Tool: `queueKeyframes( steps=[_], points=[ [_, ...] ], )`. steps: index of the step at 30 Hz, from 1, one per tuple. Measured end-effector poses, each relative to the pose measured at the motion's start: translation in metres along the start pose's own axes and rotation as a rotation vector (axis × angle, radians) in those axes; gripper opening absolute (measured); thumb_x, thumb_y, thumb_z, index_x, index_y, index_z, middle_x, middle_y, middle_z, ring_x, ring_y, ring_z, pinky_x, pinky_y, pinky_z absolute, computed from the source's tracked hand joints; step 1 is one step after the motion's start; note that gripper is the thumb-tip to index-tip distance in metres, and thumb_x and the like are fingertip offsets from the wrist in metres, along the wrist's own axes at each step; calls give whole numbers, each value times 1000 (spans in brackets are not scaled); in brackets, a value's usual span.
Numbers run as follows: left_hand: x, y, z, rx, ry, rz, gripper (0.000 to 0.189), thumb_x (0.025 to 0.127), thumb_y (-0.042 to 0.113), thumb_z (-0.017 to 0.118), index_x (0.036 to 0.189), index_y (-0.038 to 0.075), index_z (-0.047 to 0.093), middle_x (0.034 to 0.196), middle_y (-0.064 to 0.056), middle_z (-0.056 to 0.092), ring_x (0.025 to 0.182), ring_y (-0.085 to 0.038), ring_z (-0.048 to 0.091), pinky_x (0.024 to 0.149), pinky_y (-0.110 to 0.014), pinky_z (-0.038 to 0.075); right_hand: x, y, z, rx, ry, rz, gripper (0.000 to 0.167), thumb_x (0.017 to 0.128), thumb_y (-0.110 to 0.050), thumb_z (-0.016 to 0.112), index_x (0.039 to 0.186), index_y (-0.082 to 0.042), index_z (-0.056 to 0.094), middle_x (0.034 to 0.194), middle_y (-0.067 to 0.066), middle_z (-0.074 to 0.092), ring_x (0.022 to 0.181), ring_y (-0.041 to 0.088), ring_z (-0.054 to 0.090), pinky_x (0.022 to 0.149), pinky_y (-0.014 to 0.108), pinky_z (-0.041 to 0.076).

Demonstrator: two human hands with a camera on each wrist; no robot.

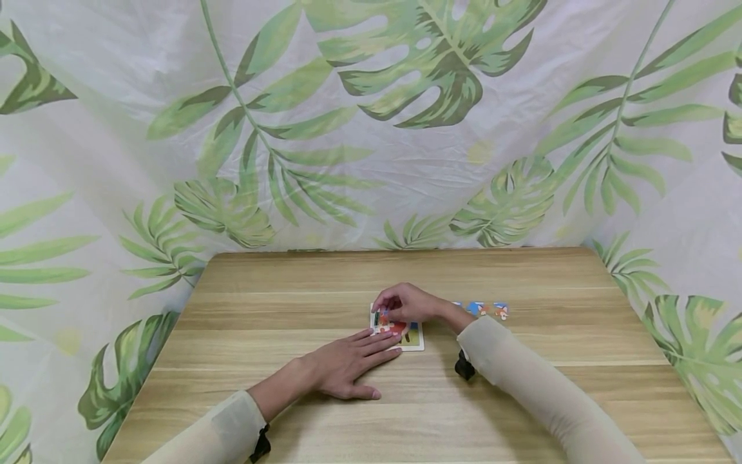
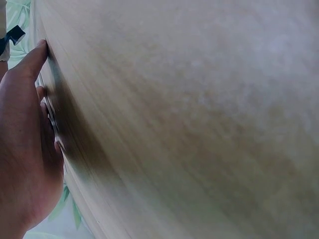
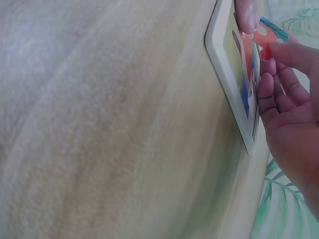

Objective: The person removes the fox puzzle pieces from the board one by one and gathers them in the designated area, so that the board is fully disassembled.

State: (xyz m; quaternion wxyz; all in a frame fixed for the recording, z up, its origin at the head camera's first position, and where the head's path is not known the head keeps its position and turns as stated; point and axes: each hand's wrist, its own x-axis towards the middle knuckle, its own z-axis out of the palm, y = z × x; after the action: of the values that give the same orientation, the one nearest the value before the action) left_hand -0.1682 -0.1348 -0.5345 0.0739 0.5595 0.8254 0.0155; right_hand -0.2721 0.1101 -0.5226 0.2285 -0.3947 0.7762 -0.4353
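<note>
A white-framed jigsaw puzzle board (image 1: 413, 348) with a red, yellow and blue picture lies on the table. My left hand (image 1: 353, 362) is spread flat, its straight fingers resting on the board's near left part. In the left wrist view that hand (image 2: 25, 129) shows from the side, thumb extended. Above the board's far left part, my right hand (image 1: 410, 303) pinches a puzzle piece (image 3: 266, 37) between thumb and fingers. The piece is orange-red with a dark green striped part, and it looks tilted up. Both hands hide much of the picture.
To the right of the board, several loose blue and orange puzzle pieces (image 1: 476, 309) lie in a row, partly behind the right wrist. The wood-grain table (image 1: 278, 277) ends at a leaf-patterned cloth (image 1: 406, 193) at the back.
</note>
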Motion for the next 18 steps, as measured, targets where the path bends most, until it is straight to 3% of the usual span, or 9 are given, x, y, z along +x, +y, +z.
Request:
queueKeyframes(
  steps=[18],
  points=[
    [-1,2,-1,18,-27,-30,84,108,67,38,172,19,14,180,-2,7,165,-18,6,133,-45,16,-18,-8,-17,66,34,74,24,99,3,70,123,3,75,101,10,76,93,13,69,83,25,58]
  ],
)
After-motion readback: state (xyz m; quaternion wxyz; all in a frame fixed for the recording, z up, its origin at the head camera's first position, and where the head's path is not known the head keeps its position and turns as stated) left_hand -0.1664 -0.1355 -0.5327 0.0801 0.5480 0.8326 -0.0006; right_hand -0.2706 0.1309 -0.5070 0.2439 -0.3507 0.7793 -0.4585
